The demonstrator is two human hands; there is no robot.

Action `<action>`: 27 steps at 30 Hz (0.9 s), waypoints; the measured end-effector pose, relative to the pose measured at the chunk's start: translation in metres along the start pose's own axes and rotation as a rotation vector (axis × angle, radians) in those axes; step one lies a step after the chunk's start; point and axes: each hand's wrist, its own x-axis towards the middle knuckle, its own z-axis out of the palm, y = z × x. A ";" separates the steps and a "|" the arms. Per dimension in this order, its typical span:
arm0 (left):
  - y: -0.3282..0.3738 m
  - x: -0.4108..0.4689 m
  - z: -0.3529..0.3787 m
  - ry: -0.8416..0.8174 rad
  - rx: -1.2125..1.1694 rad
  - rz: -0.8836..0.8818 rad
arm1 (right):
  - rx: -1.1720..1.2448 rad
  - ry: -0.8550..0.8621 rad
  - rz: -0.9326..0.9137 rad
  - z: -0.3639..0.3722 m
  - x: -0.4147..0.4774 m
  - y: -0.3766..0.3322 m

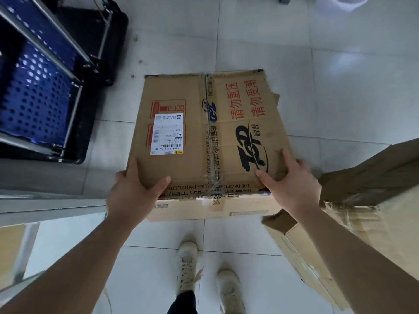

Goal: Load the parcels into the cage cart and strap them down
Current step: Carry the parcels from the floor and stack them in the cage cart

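Note:
A large taped cardboard parcel (204,137) with red and blue print and a white shipping label fills the middle of the view, above the tiled floor. My left hand (133,191) grips its near left corner, thumb on top and fingers down the side. My right hand (292,184) grips the near right corner, thumb and a finger spread on the top face. The cage cart (38,87), with blue perforated panels, metal bars and a black base, stands at the upper left, apart from the parcel.
Another brown cardboard box (367,200) sits at the right, close to my right forearm, with a smaller box (301,257) below it. A grey ledge (45,200) runs along the left. My shoes (204,275) are on the white tiles below the parcel.

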 end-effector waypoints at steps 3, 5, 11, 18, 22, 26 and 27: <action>0.004 -0.029 -0.044 0.046 -0.005 -0.006 | 0.011 0.025 -0.038 -0.042 -0.022 -0.017; 0.008 -0.050 -0.075 0.077 -0.007 -0.021 | 0.024 0.055 -0.074 -0.075 -0.037 -0.029; 0.016 -0.136 -0.176 0.225 -0.098 -0.079 | 0.010 0.136 -0.240 -0.184 -0.089 -0.071; 0.014 -0.255 -0.279 0.441 -0.273 -0.146 | 0.044 0.271 -0.471 -0.307 -0.166 -0.119; -0.002 -0.316 -0.327 0.606 -0.346 -0.187 | 0.077 0.320 -0.602 -0.358 -0.214 -0.152; -0.029 -0.374 -0.369 0.758 -0.362 -0.278 | 0.140 0.363 -0.760 -0.388 -0.268 -0.191; -0.037 -0.388 -0.378 0.795 -0.354 -0.300 | 0.157 0.358 -0.791 -0.393 -0.281 -0.201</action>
